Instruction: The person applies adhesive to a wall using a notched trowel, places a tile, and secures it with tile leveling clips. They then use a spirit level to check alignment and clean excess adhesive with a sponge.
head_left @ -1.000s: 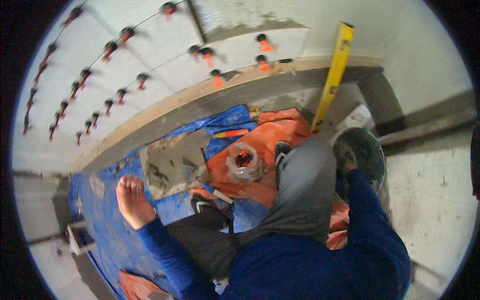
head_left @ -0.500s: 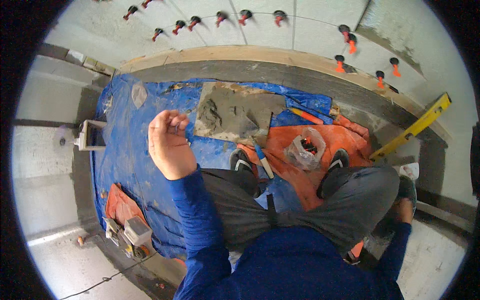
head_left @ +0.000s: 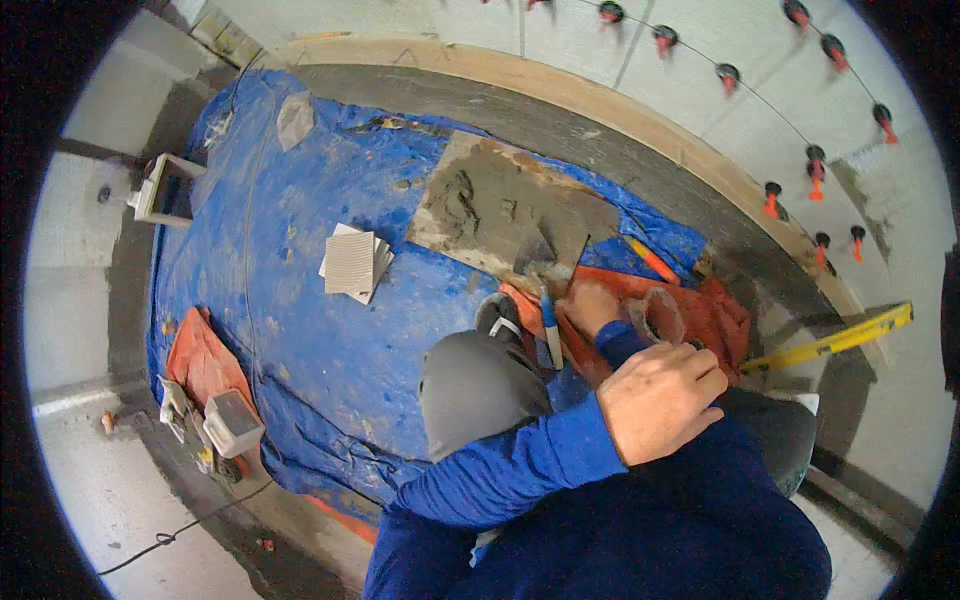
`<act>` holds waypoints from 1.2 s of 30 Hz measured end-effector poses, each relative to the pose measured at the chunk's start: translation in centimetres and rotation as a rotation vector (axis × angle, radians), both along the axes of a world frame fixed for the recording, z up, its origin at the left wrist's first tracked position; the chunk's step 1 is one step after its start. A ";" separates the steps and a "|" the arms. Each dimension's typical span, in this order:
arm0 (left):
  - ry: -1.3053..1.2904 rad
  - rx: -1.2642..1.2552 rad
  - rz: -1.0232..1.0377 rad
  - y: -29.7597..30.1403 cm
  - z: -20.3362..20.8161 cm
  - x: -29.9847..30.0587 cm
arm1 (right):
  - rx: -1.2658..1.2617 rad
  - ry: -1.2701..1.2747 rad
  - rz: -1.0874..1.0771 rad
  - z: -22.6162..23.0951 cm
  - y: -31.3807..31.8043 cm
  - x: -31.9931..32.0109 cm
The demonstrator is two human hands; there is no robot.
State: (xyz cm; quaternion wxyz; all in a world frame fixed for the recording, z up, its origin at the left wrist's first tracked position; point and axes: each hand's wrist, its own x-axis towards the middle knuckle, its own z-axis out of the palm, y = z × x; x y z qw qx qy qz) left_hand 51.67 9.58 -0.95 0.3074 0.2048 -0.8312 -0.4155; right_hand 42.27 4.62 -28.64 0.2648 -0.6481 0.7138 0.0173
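Note:
My left hand (head_left: 665,405) reaches across my body in a blue sleeve, its fingers curled down over my right side. What they hold, if anything, is hidden. My right hand (head_left: 592,308), blurred, is low over an orange sheet (head_left: 710,305), close to a trowel with a blue and white handle (head_left: 551,330); its fingers do not show clearly. The trowel's blade rests on a square board spread with grey mortar (head_left: 490,190). A clear plastic bag (head_left: 663,313) lies on the orange sheet, just right of my right hand.
A blue tarp (head_left: 310,200) covers the floor, with a small stack of ribbed tiles (head_left: 355,262) on it. At right leans a yellow spirit level (head_left: 840,335). Red and black knobs (head_left: 728,77) dot the tiled wall. A clear tub (head_left: 232,423) stands lower left.
My left hand has swung from the left over to the right across my body. My right hand has come forward beside the trowel. The view has turned, and the tile stack now shows.

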 end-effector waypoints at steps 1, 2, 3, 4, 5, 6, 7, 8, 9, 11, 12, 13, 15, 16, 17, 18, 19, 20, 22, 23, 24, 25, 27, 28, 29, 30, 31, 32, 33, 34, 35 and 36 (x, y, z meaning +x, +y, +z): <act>-0.030 0.001 0.036 -0.3 -0.2 0.5 | 0.084 0.028 -0.053 -2.8 0.4 1.5; -0.063 0.002 0.074 -0.7 -0.3 0.9 | 0.032 -0.046 -0.076 -5.0 0.7 2.4; -0.040 0.002 0.124 -1.1 -0.4 1.3 | 0.032 -0.079 -0.129 -6.9 1.2 3.1; -0.024 0.012 0.165 -1.2 -0.5 1.9 | 0.066 -0.100 -0.208 -8.4 1.7 3.5; -0.009 0.031 0.195 -1.3 -0.4 2.3 | 0.011 -0.117 -0.161 -9.6 1.9 3.5; -0.028 0.044 0.168 -1.4 -0.4 2.6 | -0.015 -0.118 -0.134 -10.4 2.0 3.2; -0.042 0.063 0.149 -1.3 -0.2 2.8 | -0.021 -0.085 -0.125 -10.8 2.2 2.7; -0.051 0.067 0.132 -1.3 -0.1 2.9 | -0.068 -0.166 -0.167 -11.1 2.1 2.4; -0.063 0.070 0.112 -1.2 0.1 3.0 | -0.088 -0.216 -0.230 -11.0 2.1 1.9; -0.084 0.067 0.072 -1.1 0.4 3.2 | -0.064 -0.344 -0.334 -10.0 2.6 1.2; -0.081 0.084 0.060 -1.1 0.5 3.3 | -0.027 -0.425 -0.377 -9.2 2.8 0.9; -0.080 0.100 0.047 -1.1 0.6 3.5 | 0.023 -0.419 -0.446 -8.3 3.1 0.9; -0.115 0.091 0.033 -1.1 0.6 3.8 | -0.055 -0.413 -0.348 -6.5 3.5 1.4; -0.153 0.078 0.020 -1.2 0.6 3.9 | -0.021 -0.324 -0.336 -5.8 3.3 1.9; -0.114 0.086 0.041 -1.2 0.6 4.0 | -0.036 -0.320 -0.294 -5.5 2.6 2.6; -0.095 0.086 0.052 -1.2 0.6 4.0 | 0.016 -0.276 -0.281 -5.4 1.4 3.4; -0.080 0.082 0.065 -1.3 0.6 4.0 | 0.064 -0.235 -0.265 -5.5 -0.2 4.2; -0.064 0.095 0.067 -1.3 0.7 4.1 | 0.042 -0.234 -0.246 -5.7 -1.9 4.8; -0.042 0.116 0.073 -1.4 0.8 4.2 | -0.005 -0.242 -0.206 -6.1 -5.2 5.8; -0.029 0.122 0.090 -1.6 0.8 4.3 | -0.041 -0.217 -0.168 -6.1 -6.5 6.1; -0.015 0.129 0.107 -1.7 0.9 4.5 | -0.078 -0.189 -0.131 -6.0 -7.6 6.3; 0.002 0.135 0.123 -1.8 0.9 4.5 | -0.077 -0.143 -0.100 -5.8 -8.7 6.3; 0.048 0.145 0.164 -2.0 0.9 4.6 | 0.021 -0.273 -0.065 -5.2 -10.8 6.1; 0.071 0.149 0.187 -2.1 0.9 4.5 | 0.100 -0.306 -0.088 -4.8 -11.7 6.0; 0.071 0.155 0.188 -2.2 1.0 4.5 | 0.124 -0.368 -0.048 -4.4 -12.5 5.8; 0.069 0.162 0.189 -2.3 1.0 4.5 | 0.161 -0.408 -0.050 -4.1 -13.2 5.8; 0.067 0.168 0.188 -2.4 1.1 4.5 | 0.223 -0.436 -0.069 -3.9 -13.8 5.6; 0.057 0.150 0.198 -2.5 1.1 4.5 | 0.248 -0.512 -0.073 -3.8 -14.2 5.4; 0.048 0.132 0.207 -2.6 1.2 4.6 | 0.300 -0.573 -0.094 -3.7 -14.5 5.0; 0.029 0.116 0.209 -2.7 1.2 4.6 | 0.345 -0.627 -0.119 -3.7 -14.6 4.5; 0.035 0.109 0.222 -2.9 1.2 4.7 | 0.346 -0.713 -0.137 -3.7 -14.5 4.0; 0.030 0.104 0.229 -3.0 1.1 4.7 | 0.341 -0.790 -0.158 -3.7 -14.1 3.5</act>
